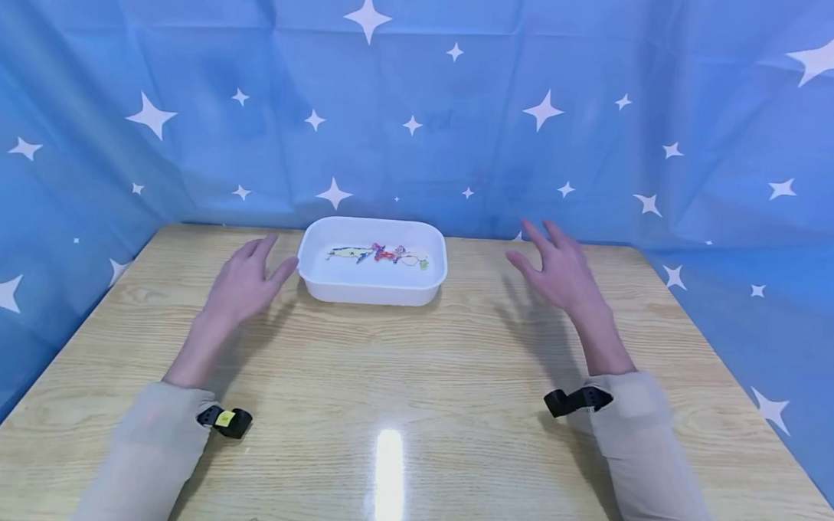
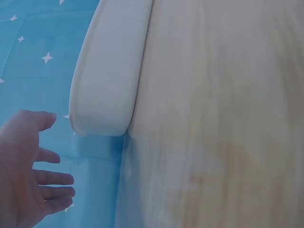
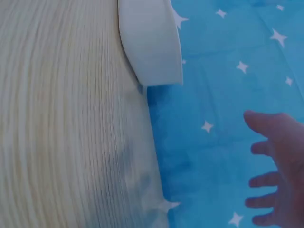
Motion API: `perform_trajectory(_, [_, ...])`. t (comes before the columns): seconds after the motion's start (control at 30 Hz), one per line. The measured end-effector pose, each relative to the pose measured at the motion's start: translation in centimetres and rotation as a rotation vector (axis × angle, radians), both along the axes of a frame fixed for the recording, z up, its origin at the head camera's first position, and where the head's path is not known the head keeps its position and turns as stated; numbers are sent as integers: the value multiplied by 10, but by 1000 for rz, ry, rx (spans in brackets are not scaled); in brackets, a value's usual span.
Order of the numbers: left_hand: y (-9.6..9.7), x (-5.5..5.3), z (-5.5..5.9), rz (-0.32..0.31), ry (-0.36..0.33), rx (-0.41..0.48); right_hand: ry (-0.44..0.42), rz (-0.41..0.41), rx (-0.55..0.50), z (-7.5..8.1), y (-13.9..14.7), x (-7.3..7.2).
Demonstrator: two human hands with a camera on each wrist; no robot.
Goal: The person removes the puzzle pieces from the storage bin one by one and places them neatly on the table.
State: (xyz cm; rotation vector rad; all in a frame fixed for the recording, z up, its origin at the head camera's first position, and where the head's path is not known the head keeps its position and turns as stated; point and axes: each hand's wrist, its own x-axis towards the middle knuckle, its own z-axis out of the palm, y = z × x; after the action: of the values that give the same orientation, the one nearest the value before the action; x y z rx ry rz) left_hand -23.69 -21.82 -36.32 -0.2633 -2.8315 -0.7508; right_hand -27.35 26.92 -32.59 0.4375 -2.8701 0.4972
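A white rectangular basin point(image 1: 371, 293) stands at the back of the table, left of the middle. Inside on its floor lie several small flat colourful pieces point(image 1: 389, 255), red, blue and pale green, too small to make out. My left hand point(image 1: 242, 283) hovers just left of the basin, thumb tip close by its rim, fingers spread and holding nothing. Farther off to the basin's right, my right hand point(image 1: 557, 271) is raised over the table, fingers apart and nothing in them. The wrist views show the basin's outer wall point(image 2: 111, 66) beyond each hand.
The wood-grain table point(image 1: 399, 367) reaches back to a blue curtain point(image 1: 420, 161) with white stars, which also hangs along both sides. Each wrist carries a small black camera point(image 1: 577, 402) at the sleeve cuff. A bright light reflection lies on the table's front part.
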Motion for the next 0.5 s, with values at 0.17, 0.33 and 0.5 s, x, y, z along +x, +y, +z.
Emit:
perform_trajectory(0.17, [9,-4,2,7,-42,48,31,30,-47,-2,-12,-4])
perform_trajectory(0.33, [15,-7,3,14,-86,61,62,58,-79,-2,-26,-9])
perform_trajectory(0.5, [17,-11,-2,35,-118,116,52,84,-133,0,-39,-13])
